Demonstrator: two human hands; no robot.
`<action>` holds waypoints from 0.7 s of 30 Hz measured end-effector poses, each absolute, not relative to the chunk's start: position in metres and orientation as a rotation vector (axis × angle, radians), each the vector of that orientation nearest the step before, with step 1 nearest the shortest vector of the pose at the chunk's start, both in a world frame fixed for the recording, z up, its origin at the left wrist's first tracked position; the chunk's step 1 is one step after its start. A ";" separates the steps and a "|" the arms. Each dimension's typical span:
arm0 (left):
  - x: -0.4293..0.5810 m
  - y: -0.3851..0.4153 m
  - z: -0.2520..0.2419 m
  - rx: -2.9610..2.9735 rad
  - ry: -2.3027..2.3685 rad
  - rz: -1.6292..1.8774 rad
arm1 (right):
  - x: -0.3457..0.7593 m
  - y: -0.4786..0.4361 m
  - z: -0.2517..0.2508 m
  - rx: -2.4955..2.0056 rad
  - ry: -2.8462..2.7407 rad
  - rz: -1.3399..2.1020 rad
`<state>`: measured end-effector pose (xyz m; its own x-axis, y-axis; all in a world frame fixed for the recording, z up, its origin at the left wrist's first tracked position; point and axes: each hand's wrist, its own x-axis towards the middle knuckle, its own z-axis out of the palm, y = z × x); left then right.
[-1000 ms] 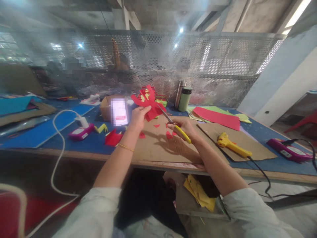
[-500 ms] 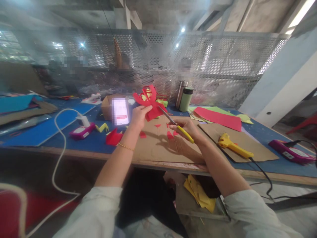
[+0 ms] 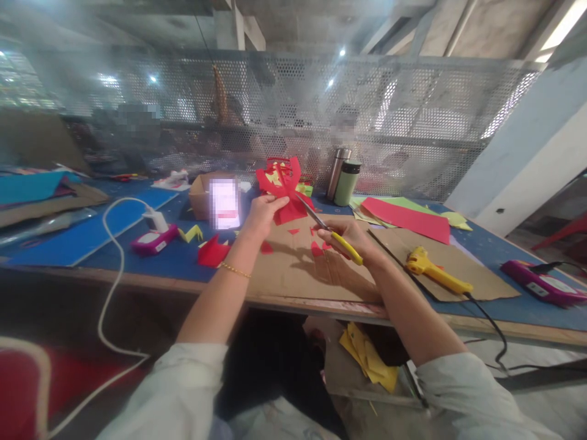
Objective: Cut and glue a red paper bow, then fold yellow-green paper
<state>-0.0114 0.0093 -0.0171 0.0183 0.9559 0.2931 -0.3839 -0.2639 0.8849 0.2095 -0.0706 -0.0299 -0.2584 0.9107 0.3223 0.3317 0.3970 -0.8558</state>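
My left hand (image 3: 265, 214) pinches a piece of red paper (image 3: 293, 209) with cut, spreading strips, held up over a cardboard sheet (image 3: 284, 269). My right hand (image 3: 351, 238) is closed on yellow-handled scissors (image 3: 345, 245). Their blades point up and left, and the tips meet the right side of the red paper; whether they are cutting into it I cannot tell. Small red paper scraps (image 3: 317, 247) lie on the cardboard below. A folded red paper piece (image 3: 213, 251) rests left of my left wrist.
At the back stand a green bottle (image 3: 347, 185) and a steel flask (image 3: 337, 171). A lit phone (image 3: 224, 203) leans on a cardboard box (image 3: 199, 197). On the right, a yellow glue gun (image 3: 435, 272) lies on cardboard, its cord hanging over the table edge.
The red paper's upper strips have turned and shifted a little to the right. Both hands keep nearly the same place and the same hold; the view has moved slightly.
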 end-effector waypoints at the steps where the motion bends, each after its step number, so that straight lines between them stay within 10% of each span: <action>1: -0.011 0.009 -0.017 1.149 0.711 1.509 | 0.210 -0.070 -0.029 -1.082 -1.800 0.847; 21: -0.026 0.003 -0.008 1.331 0.768 1.396 | 0.221 -0.080 -0.013 -1.143 -1.904 0.913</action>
